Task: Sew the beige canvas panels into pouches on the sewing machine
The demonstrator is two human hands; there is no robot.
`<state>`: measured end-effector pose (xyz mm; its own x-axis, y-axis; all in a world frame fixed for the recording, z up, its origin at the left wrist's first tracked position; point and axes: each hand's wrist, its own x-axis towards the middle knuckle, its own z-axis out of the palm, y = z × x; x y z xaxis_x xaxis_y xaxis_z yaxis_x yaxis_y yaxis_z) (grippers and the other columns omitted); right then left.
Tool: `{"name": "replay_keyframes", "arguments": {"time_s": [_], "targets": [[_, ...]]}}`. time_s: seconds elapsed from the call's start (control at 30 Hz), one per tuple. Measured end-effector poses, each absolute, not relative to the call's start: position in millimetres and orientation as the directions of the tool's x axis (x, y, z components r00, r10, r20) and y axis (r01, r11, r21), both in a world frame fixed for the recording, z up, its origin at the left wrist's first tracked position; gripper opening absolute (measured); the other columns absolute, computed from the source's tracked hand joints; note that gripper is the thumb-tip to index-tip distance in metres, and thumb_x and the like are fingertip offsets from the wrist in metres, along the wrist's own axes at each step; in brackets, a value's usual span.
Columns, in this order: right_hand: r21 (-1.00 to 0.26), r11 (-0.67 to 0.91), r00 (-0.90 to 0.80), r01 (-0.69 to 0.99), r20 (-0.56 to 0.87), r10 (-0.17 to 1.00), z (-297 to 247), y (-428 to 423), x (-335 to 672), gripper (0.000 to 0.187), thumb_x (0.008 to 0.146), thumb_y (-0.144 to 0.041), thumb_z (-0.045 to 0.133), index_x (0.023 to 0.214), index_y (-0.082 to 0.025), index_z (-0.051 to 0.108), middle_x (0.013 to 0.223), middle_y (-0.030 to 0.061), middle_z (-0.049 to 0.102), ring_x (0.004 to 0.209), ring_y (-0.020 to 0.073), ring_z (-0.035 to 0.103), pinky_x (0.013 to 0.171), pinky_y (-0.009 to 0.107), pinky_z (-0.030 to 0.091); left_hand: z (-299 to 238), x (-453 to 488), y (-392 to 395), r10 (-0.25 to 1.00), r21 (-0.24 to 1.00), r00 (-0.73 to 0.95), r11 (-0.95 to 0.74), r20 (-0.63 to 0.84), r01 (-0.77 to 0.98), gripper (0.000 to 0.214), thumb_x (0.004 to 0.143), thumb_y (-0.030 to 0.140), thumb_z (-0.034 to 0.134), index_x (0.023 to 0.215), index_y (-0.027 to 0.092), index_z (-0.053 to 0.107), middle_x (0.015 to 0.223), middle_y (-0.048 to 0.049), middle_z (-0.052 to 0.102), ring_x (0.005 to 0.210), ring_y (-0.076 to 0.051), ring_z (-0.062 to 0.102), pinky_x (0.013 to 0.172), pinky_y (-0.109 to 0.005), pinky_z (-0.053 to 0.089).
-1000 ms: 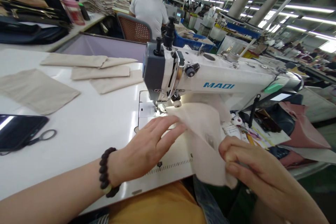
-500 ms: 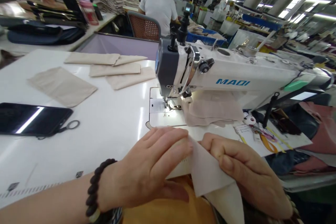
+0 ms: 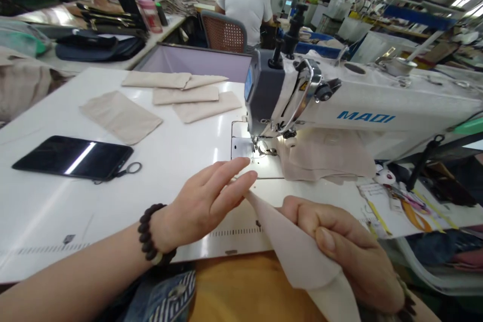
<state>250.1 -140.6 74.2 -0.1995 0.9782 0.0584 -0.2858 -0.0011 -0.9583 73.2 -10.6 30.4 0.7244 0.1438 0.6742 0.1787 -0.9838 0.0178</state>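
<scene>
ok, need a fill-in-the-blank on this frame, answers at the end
1. The fabric piece is clenched in the ____ hand.
2. The left wrist's bracelet is made of dark ____.
3. The lettering on the sewing machine is ____ in colour.

Missing words: right; beads; blue.

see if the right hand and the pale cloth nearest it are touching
Touching. The head view shows the right hand closed on the edge of the cloth, with no gap between them.
</scene>
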Motion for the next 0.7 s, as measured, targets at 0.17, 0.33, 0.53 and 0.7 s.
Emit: {"name": "replay_keyframes", "arguments": {"time_s": [0.17,0.33,0.53,0.7], "targets": [[-0.996,0.073,-0.313,-0.052,0.086,0.946,56,-134,244,0.032,0.094,-0.038,0.036,0.069,-0.019,0.045,0.079,0.0025,0.049,0.076,0.0133,0.048,0.072,0.028,0.04,37,58,1,0.011,0.006,0.785,-1.0,0.62,0.008,0.029,0.088,0.006,0.039,0.117,0.008,0.046,0.108,-0.0177,0.059,0.098,-0.022,0.057,0.077,-0.031,0.054],[-0.896,0.198,-0.5,0.397,-0.03,0.865,40,-131,242,0.027,0.093,-0.038,0.038,0.091,-0.016,0.055,0.101,0.0094,0.055,0.094,0.0171,0.05,0.089,0.032,0.04,34,26,15,0.026,-0.014,0.835,-0.999,0.55,0.04,0.047,0.087,0.007,0.037,0.134,0.011,0.033,0.106,-0.0153,0.061,0.095,-0.022,0.06,0.078,-0.033,0.054],[-0.71,0.346,-0.553,0.613,-0.072,0.83,27,-121,247,0.023,0.089,-0.022,0.046,0.109,-0.014,0.054,0.11,0.0096,0.058,0.104,0.0181,0.049,0.1,0.035,0.034,11,-1,33,0.119,-0.061,0.831,-0.982,0.543,0.18,0.053,0.084,0.007,0.042,0.135,0.015,0.03,0.099,-0.0122,0.06,0.083,-0.02,0.061,0.07,-0.031,0.056],[-0.582,0.464,-0.588,0.668,-0.03,0.808,15,-115,259,0.032,0.085,-0.008,0.04,0.112,-0.016,0.056,0.118,0.009,0.058,0.109,0.019,0.049,0.104,0.041,0.03,2,-16,41,0.221,0.044,0.822,-0.972,0.525,0.233,0.049,0.084,0.008,0.043,0.131,0.022,0.035,0.114,-0.0116,0.056,0.102,-0.021,0.058,0.08,-0.032,0.054]]}}
